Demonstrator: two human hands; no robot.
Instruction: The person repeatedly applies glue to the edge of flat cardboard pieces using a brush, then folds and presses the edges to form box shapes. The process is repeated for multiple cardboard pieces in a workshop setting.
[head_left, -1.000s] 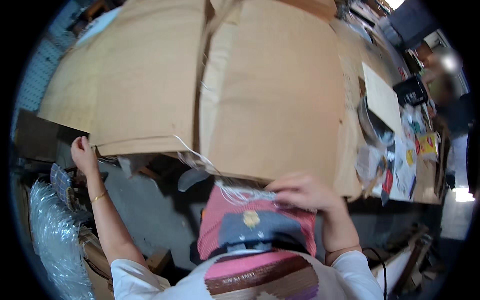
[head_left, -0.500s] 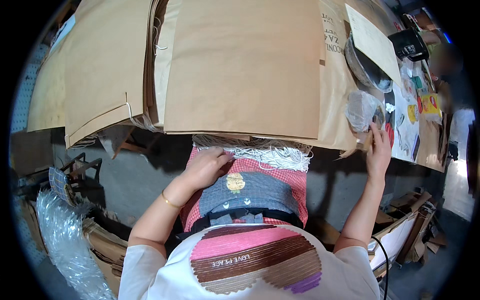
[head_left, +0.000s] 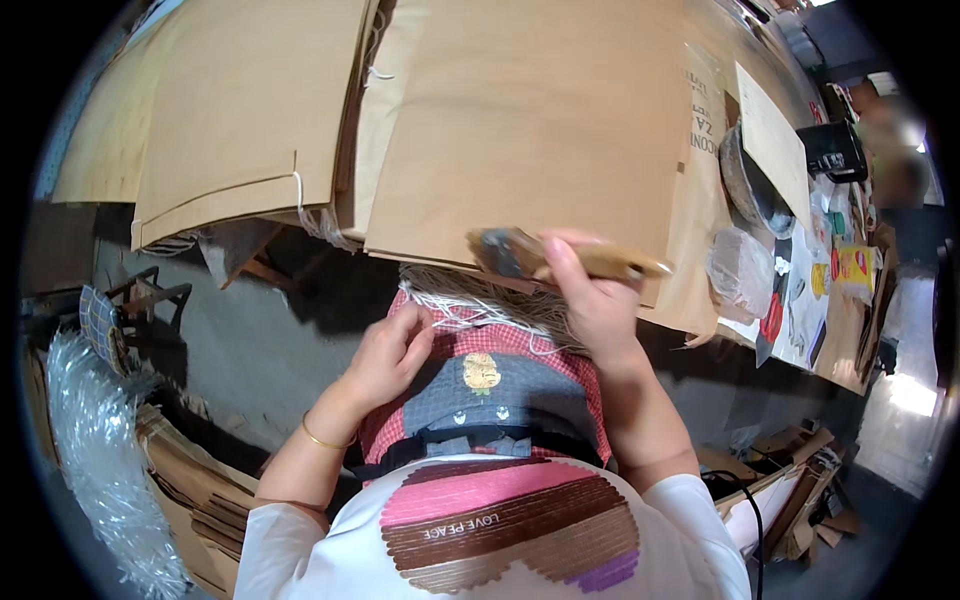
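Note:
My right hand (head_left: 600, 305) is closed round the wooden handle of a flat brush (head_left: 512, 252). The brush lies sideways, its dark bristle end to the left, over the near edge of a stack of brown paper sheets (head_left: 530, 130). My left hand (head_left: 388, 350) rests at the left of my lap with its fingers curled in. Whatever those fingers hold, if anything, is hidden. Beside it, a bundle of white and tan strings (head_left: 470, 300) hangs between the paper edge and my checked apron (head_left: 510, 385).
Another brown paper stack (head_left: 240, 120) with strings covers the table's left. To the right are a bowl (head_left: 745, 185) under a pale board, a clear plastic bag (head_left: 740, 270), a red-handled tool (head_left: 772, 318) and a black container (head_left: 835, 150). Shiny plastic strips (head_left: 100, 460) hang lower left.
My right hand has come from the plastic bag at the right to the paper's near edge, bringing the brush. My left hand has shifted slightly down and left, its fingers more curled. The view has turned slightly.

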